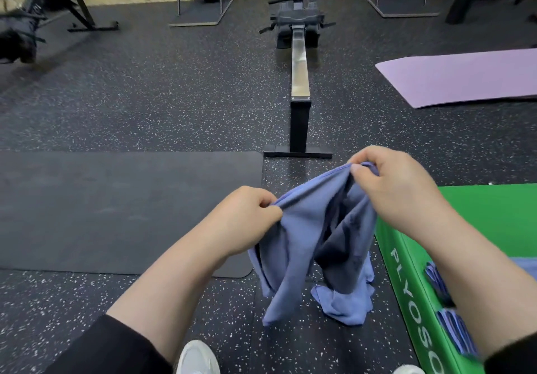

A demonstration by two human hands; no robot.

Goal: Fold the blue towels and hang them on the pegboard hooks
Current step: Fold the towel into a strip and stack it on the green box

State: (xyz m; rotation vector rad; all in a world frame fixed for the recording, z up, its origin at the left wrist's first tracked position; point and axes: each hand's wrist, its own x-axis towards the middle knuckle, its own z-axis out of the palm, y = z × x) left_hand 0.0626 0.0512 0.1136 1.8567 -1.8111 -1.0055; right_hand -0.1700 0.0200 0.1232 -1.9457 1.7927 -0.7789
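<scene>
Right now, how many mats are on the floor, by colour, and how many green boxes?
Black mat: 1
Purple mat: 1
Green box: 1
Total: 3

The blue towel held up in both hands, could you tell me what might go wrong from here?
1. The blue towel hangs bunched and twisted between the left hand and right hand, so a fold started now would likely come out uneven.
2. Its lower end looks close to the speckled floor and may drag there.
</scene>
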